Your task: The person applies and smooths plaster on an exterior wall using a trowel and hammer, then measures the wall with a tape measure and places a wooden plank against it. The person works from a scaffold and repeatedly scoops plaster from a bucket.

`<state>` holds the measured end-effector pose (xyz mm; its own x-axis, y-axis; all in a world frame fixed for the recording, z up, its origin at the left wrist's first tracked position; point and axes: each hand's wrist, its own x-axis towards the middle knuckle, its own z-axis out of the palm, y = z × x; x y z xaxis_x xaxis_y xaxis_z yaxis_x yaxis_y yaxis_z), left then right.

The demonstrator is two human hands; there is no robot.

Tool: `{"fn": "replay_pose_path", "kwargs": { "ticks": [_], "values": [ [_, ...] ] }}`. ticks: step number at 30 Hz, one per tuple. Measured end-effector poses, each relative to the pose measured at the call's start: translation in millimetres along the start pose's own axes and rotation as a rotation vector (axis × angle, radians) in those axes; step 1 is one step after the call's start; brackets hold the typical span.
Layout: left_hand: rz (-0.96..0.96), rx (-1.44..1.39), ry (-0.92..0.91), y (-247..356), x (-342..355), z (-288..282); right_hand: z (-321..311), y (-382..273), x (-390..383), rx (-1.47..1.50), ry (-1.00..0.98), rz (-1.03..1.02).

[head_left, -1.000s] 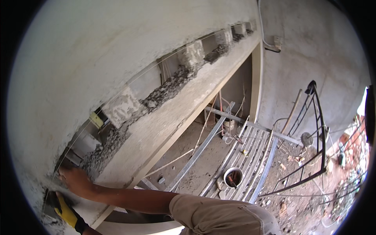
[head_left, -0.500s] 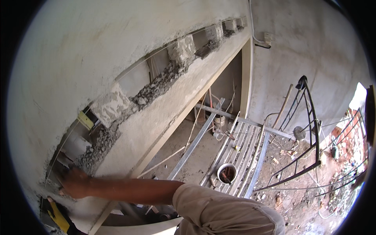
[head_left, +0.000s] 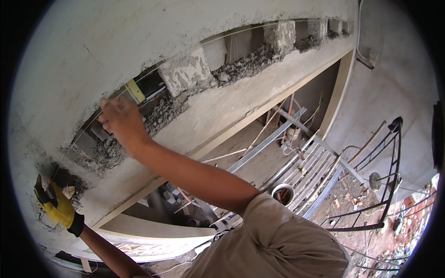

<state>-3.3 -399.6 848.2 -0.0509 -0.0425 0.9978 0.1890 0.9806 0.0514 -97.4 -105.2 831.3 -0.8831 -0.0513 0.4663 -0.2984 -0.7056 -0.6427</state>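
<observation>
My right hand (head_left: 121, 121), bare and slightly blurred, reaches to the ragged slot in the wall. Its bent fingers are apart beside a taut string (head_left: 82, 132) that runs along the slot; whether they touch it is unclear. Just beyond them a yellow block-like piece (head_left: 136, 91) sits in the slot, next to a dark gap. At the lower left my left hand (head_left: 60, 208) wears a yellow and black glove. Its thumb and fingers are spread at a broken hole in the wall, near the string's end, with nothing clearly held.
Rubble (head_left: 162, 113) lines the slot between patchy plaster blocks (head_left: 185, 72). Below, a slatted metal platform (head_left: 320, 160) carries a bucket (head_left: 282, 194) with tools. A black metal frame (head_left: 387, 185) stands at the right. Metal bars cross the lower opening.
My right hand has moved up along the string, from the slot's lower left end toward the yellow piece. My gloved left hand has come further into view. The view has shifted.
</observation>
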Motion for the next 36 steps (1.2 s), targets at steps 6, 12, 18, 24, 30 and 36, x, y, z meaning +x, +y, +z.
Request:
{"fn": "replay_pose_path", "kwargs": {
  "ticks": [6, 12, 18, 24, 30, 36],
  "values": [
    [0.175, -0.036, 0.126, 36.0, -26.2, -15.9, -7.8, -20.4, -25.7, -0.268, 0.096, -0.14],
    [0.07, -0.175, 0.011, 117.0, -108.8, -25.9, -14.1, -44.9, -112.0, -0.641, 0.081, -0.578],
    [-0.19, -0.651, -0.344, 140.8, -170.8, -3.8, -73.7, -23.3, -193.3, -0.778, -0.089, -0.679],
    [-0.15, -0.691, -0.428, 146.0, -122.0, 10.4, -189.5, 37.6, -318.9, -1.318, 0.041, 0.207],
    [-0.778, -2.061, -0.907, 164.1, -67.1, 69.1, -247.1, 55.2, -431.6, -1.49, -0.245, 1.097],
    [-0.841, -1.917, -0.657, 120.8, -30.3, 161.7, -258.5, 49.6, -434.1, -1.511, 0.067, 0.675]
  ]
}}
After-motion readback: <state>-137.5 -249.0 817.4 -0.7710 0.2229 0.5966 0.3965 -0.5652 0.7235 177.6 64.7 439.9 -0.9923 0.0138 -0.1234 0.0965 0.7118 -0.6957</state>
